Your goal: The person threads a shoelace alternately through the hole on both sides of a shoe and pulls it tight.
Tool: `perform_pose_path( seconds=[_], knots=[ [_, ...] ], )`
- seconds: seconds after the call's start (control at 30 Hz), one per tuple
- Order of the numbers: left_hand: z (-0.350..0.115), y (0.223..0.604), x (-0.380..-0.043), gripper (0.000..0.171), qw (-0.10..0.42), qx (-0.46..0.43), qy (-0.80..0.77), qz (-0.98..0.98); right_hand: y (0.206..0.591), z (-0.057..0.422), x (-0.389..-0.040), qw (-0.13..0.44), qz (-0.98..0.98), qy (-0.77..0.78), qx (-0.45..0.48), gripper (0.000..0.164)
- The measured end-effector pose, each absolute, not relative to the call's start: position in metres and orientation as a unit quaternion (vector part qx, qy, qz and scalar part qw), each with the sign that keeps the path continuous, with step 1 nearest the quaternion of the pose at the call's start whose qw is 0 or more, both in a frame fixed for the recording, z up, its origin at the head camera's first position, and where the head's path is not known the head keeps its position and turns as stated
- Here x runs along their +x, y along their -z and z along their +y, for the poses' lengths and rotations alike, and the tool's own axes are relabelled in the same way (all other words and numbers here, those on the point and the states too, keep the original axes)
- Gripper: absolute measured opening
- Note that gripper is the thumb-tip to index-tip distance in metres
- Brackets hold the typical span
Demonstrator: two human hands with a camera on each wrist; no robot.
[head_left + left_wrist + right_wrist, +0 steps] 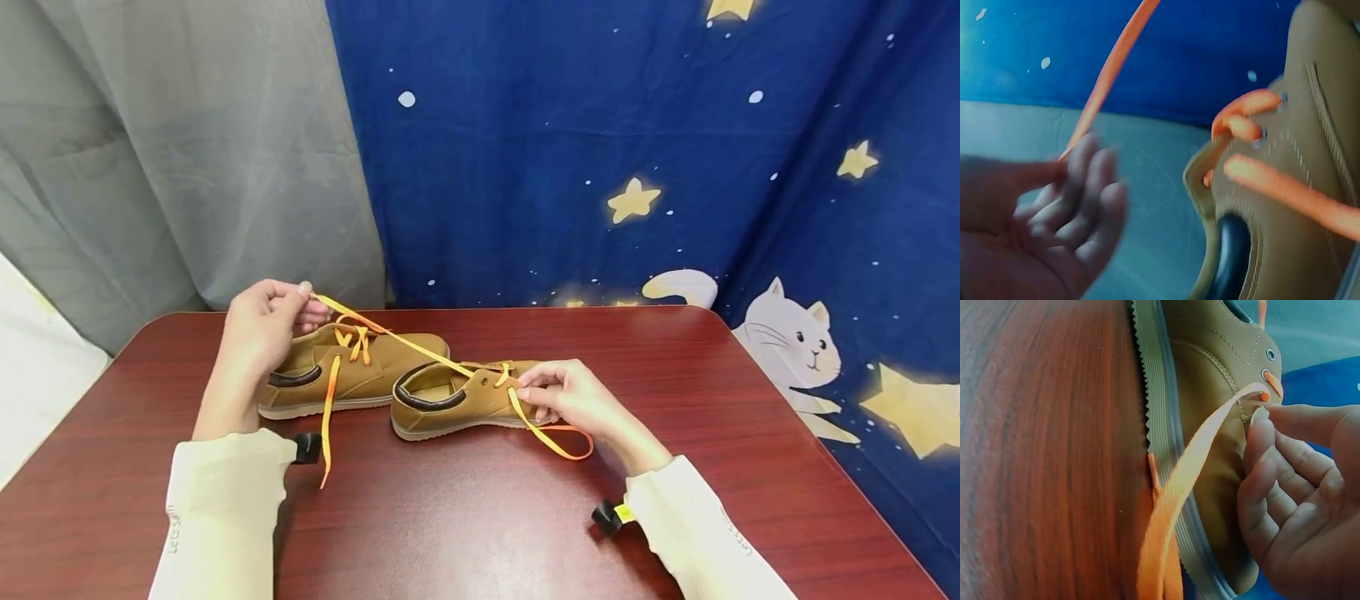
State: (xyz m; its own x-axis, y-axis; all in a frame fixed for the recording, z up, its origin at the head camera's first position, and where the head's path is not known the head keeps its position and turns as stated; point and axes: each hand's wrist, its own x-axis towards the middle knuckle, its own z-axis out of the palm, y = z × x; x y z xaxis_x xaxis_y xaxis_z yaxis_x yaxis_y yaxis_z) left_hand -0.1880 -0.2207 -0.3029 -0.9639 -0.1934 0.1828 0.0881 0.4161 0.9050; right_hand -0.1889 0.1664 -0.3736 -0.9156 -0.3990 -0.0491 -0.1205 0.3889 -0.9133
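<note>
Two tan shoes with orange laces stand on the table, a front shoe (450,410) and a rear shoe (401,358) to its left. My left hand (262,325), raised over the rear shoe's heel, pinches one end of the front shoe's lace (397,335) between thumb and fingertips. That lace runs taut down to the eyelets. At the lower end of the lacing, my right hand (573,398) pinches the front shoe with thumb and index finger; what exactly lies between the tips is hidden. The lace's other end (1172,503) loops loosely onto the table.
From the rear shoe, a lace end (328,417) hangs down to the reddish-brown table (450,533). Grey curtain (225,125) and blue starry curtain (525,167) hang behind the table's far edge. Both wrists wear small black cameras (606,518).
</note>
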Motion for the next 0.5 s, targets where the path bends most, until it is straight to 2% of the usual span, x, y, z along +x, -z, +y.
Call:
perform_pose_path(
  seconds=[0.13,0.27,0.43,0.5],
  knots=[
    [-0.224,0.305,-0.187,0.037,0.101,0.003,0.419,-0.903,0.37,0.171,-0.19,0.12,0.838,0.506,-0.166,0.021],
    [-0.219,0.306,-0.185,0.032,0.09,-0.011,0.341,-0.936,0.362,0.182,-0.192,0.093,0.868,0.453,-0.179,0.013],
    [-0.2,0.304,-0.187,0.024,0.06,-0.048,0.324,-0.943,0.354,0.198,-0.191,0.084,0.914,0.329,-0.221,0.002],
    [-0.191,0.304,-0.187,0.022,0.056,-0.066,0.318,-0.944,0.353,0.2,-0.19,0.08,0.923,0.283,-0.247,0.003]
  ],
)
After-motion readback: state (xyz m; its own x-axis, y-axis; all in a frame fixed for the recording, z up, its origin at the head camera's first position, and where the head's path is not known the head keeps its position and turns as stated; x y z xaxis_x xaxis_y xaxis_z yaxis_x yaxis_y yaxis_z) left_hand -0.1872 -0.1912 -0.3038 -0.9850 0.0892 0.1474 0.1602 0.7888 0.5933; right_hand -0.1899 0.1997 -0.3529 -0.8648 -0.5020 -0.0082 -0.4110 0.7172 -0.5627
